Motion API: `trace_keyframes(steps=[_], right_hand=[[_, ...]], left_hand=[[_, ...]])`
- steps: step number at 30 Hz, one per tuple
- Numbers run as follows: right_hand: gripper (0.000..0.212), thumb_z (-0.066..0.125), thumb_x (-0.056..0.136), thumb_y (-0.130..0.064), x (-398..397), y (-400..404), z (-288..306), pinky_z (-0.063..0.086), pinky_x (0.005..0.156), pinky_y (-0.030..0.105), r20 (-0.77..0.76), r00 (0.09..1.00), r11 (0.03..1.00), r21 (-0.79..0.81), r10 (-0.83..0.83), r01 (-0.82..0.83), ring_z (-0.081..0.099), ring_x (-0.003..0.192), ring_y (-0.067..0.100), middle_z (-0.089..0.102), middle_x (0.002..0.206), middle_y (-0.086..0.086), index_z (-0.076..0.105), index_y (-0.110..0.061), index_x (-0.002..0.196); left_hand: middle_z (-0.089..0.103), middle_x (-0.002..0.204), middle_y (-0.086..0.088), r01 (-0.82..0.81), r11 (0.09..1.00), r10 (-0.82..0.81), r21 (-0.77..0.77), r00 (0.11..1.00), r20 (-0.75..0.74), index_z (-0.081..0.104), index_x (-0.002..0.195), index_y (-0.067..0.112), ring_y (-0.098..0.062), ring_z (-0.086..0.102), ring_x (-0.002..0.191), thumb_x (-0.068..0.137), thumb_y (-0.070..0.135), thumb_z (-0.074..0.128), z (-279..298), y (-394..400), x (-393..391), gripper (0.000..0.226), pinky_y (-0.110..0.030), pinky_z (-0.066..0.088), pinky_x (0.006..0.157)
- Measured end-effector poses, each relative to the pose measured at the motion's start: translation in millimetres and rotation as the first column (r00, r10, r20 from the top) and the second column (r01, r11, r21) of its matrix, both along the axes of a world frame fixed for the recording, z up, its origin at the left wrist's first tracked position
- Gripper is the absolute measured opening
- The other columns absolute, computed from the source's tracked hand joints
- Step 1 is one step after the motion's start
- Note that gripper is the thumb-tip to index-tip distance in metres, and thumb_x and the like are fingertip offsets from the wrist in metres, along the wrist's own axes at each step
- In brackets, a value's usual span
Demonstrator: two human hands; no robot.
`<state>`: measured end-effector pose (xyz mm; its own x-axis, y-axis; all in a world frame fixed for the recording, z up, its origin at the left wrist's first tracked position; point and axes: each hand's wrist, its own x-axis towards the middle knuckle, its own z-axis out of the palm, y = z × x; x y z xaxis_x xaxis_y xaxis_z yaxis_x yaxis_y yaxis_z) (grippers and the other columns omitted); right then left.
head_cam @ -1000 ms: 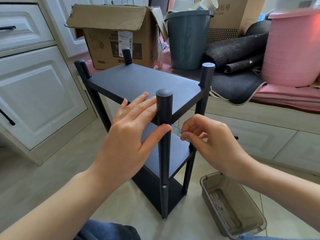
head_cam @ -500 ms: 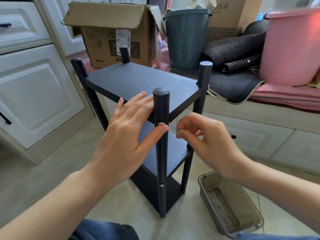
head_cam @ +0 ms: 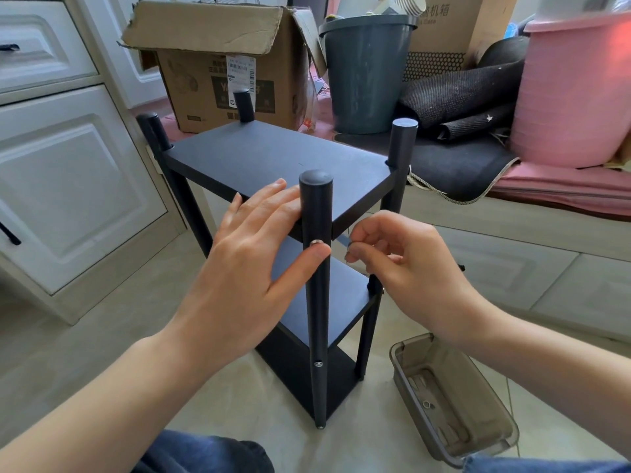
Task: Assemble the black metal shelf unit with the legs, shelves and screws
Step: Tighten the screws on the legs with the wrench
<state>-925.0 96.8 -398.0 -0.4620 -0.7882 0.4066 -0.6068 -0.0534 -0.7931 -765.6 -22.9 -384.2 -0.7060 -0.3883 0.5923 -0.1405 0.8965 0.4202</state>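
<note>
The black shelf unit (head_cam: 273, 158) stands upright on the floor with three shelves between its round legs. My left hand (head_cam: 252, 254) lies flat on the near edge of the top shelf, fingers straight, and its thumb presses a silver screw (head_cam: 317, 243) on the near front leg (head_cam: 317, 302). My right hand (head_cam: 403, 261) is just right of that leg and pinches a small metal hex key (head_cam: 343, 241) that points toward the screw. A second screw (head_cam: 318, 364) sits lower in the same leg.
A translucent grey parts tray (head_cam: 454, 401) with small hardware lies on the floor at the lower right. Behind the unit are a cardboard box (head_cam: 225, 63), a grey bucket (head_cam: 365, 70) and a pink bin (head_cam: 577, 93). White cabinets (head_cam: 68, 165) stand at the left.
My left thumb has slid down a little, baring the screw head on the leg. My right hand with the hex key has drawn slightly away to the right.
</note>
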Motion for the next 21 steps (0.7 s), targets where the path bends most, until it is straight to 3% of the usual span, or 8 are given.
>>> trace_keyframes(steps=[5,10,16,21], right_hand=[[0.012,0.068,0.089,-0.009,-2.2,0.2,0.5,0.052,0.072,0.024,0.0,1.0,1.0,-0.022,-0.013,0.013,0.064,0.079,0.012,0.069,0.078,-0.012,0.068,-0.021,0.089],[0.011,0.071,0.087,-0.01,-1.3,-0.1,0.0,0.049,0.069,0.018,0.028,0.999,0.999,-0.035,-0.02,0.021,0.064,0.078,0.013,0.071,0.076,-0.011,0.07,-0.021,0.085],[0.006,0.073,0.086,-0.008,8.2,-8.9,-7.9,0.055,0.078,0.036,0.153,0.988,0.999,-0.048,-0.016,0.024,0.069,0.082,0.018,0.073,0.079,-0.007,0.072,-0.014,0.086],[0.006,0.072,0.086,-0.003,15.4,-17.0,-11.1,0.051,0.071,0.015,0.257,0.966,0.998,-0.056,0.019,-0.005,0.069,0.075,0.007,0.073,0.078,-0.003,0.073,-0.009,0.086]], left_hand=[[0.05,0.149,0.009,-0.001,1.0,0.001,-0.002,1.0,0.008,0.054,0.141,0.023,-0.01,0.031,0.148,0.098,0.05,0.044,0.0,-0.6,0.3,0.051,-0.055,0.023,0.122],[0.051,0.149,0.006,0.002,1.0,-0.002,0.002,1.0,0.001,0.055,0.14,0.021,-0.013,0.033,0.147,0.098,0.048,0.044,0.2,0.4,0.3,0.05,-0.057,0.026,0.12],[0.051,0.146,0.009,0.013,0.999,-0.012,0.04,1.0,-0.024,0.056,0.139,0.022,-0.015,0.036,0.147,0.098,0.048,0.047,-0.1,2.1,-1.7,0.05,-0.059,0.032,0.116],[0.055,0.145,0.005,0.009,0.999,-0.008,0.05,1.0,-0.018,0.057,0.139,0.019,-0.015,0.037,0.146,0.097,0.048,0.048,1.2,1.8,-1.6,0.051,-0.058,0.032,0.117]])
